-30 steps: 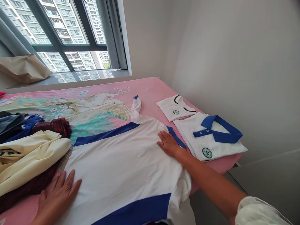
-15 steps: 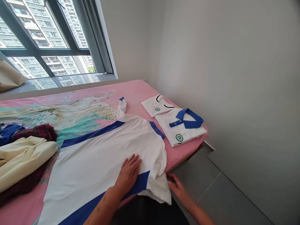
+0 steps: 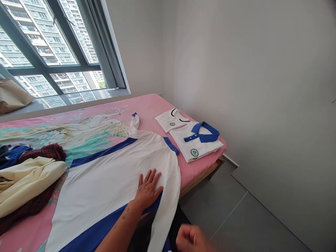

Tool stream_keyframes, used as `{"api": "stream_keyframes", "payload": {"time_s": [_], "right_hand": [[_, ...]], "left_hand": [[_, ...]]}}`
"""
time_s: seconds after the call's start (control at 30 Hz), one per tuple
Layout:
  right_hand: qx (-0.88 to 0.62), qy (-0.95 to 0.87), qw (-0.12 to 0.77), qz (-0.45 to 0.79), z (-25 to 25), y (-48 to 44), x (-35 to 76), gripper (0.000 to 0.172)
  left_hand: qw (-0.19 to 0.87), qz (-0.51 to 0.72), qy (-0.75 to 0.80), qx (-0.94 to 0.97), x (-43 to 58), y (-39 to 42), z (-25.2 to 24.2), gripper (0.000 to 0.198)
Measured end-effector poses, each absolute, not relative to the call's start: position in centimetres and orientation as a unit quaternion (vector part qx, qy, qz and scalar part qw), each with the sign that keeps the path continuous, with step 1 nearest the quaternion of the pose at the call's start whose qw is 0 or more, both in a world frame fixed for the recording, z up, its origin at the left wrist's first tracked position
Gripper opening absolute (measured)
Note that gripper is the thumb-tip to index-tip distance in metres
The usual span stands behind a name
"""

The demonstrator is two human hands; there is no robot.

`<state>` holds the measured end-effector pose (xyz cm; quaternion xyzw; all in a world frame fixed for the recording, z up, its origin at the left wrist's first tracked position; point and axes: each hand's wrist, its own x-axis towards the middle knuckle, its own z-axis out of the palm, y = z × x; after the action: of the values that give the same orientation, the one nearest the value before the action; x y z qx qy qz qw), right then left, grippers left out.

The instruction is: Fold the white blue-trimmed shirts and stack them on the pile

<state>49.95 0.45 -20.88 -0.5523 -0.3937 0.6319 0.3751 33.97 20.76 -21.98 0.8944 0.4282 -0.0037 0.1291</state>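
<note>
A white long-sleeved shirt [image 3: 110,175] with blue side panels lies spread on the bed, its collar end toward the right. My left hand [image 3: 149,189] rests flat on the shirt with fingers spread, close to the lower blue panel. The near sleeve [image 3: 168,203] runs straight down over the bed edge toward my lap, and its blue cuff is partly cut off by the frame. My right hand [image 3: 193,238] is just right of that cuff, fingers curled closed and slightly blurred; no cloth shows in it. The far sleeve [image 3: 134,124] points toward the window.
Two folded white shirts, one with a blue collar [image 3: 210,136] and one with black trim [image 3: 170,119], lie at the bed's right corner. Cream and dark clothes [image 3: 34,171] are heaped at left. Beyond the bed edge is grey tiled floor [image 3: 231,206].
The near sleeve, bunched at the bed edge before, now lies drawn out straight toward me. My right hand has moved down and its fingers have closed. My left hand's fingers have spread.
</note>
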Motion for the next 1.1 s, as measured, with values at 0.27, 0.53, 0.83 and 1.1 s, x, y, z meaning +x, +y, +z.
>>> {"api": "stream_keyframes", "payload": {"time_s": [0.27, 0.53, 0.83, 1.1], "right_hand": [[-0.738, -0.417, 0.465, 0.255, -22.4, 11.0, 54.3, 0.041], [-0.799, -0.459, 0.337, 0.192, -22.7, 16.4, 55.8, 0.031], [-0.831, -0.47, 0.244, 0.172, -22.7, 15.7, 57.2, 0.034], [-0.85, -0.472, 0.171, 0.159, -21.1, 16.6, 56.9, 0.019]], "left_hand": [[0.067, 0.044, 0.411, 0.908, 33.6, 20.1, -23.1, 0.058], [0.078, 0.055, 0.41, 0.907, 33.4, 19.9, -22.9, 0.059], [0.094, 0.08, 0.403, 0.907, 33.2, 19.9, -23.1, 0.06], [0.171, 0.13, 0.423, 0.88, 32.7, 19.7, -20.8, 0.036]]}}
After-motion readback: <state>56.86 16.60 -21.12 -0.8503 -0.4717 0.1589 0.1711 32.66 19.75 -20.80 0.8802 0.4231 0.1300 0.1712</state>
